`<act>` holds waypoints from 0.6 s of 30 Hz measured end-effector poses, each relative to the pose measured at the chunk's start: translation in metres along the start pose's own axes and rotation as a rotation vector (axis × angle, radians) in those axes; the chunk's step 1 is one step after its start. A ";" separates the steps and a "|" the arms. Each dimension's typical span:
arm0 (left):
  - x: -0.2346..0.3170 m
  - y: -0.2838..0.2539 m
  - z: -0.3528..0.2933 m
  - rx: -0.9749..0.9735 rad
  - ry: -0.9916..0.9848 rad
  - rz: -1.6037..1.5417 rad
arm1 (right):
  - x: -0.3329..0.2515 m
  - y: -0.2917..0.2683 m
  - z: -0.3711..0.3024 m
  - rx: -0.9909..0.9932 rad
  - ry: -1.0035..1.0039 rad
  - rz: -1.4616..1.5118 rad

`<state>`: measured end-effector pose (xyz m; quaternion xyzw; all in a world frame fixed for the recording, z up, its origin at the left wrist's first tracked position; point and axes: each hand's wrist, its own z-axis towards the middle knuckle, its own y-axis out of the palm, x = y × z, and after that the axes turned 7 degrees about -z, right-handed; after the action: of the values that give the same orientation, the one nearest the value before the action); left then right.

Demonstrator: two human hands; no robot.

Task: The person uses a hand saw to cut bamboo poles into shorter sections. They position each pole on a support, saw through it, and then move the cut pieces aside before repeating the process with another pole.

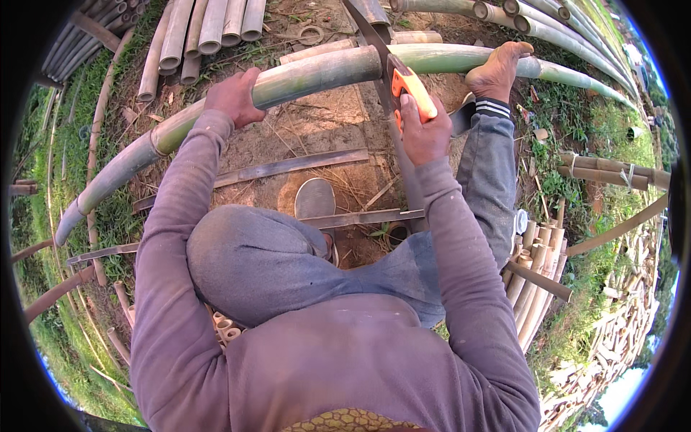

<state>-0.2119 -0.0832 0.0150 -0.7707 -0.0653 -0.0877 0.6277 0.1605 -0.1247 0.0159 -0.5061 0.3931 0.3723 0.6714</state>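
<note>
Okay, green bamboo pole (pixel 317 77) runs left-right ahead of the torso, left hand (pixel 235 101) clamped on it, right hand (pixel 426 131), nearer the blade crossing, gripping orange-handled handsaw (pixel 409 83).

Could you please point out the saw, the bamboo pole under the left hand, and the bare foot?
Saw (pixel 406 81): head view, on its orange handle.
Bamboo pole (pixel 317 75): head view, on the stretch left of the saw.
Bare foot (pixel 495 70): head view, on its middle part.
</note>
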 end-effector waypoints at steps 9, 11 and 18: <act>-0.011 0.008 0.004 0.052 0.019 -0.001 | -0.005 -0.090 -0.132 -0.023 -0.014 -0.127; -0.011 0.013 0.006 0.051 0.037 -0.020 | 0.004 -0.036 -0.063 0.015 -0.100 -0.131; -0.001 -0.007 0.008 -0.017 -0.015 0.009 | 0.021 -0.005 -0.035 0.020 -0.011 0.033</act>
<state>-0.2143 -0.0739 0.0195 -0.7769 -0.0660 -0.0796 0.6211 0.1683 -0.1577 -0.0075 -0.4908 0.4016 0.3820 0.6722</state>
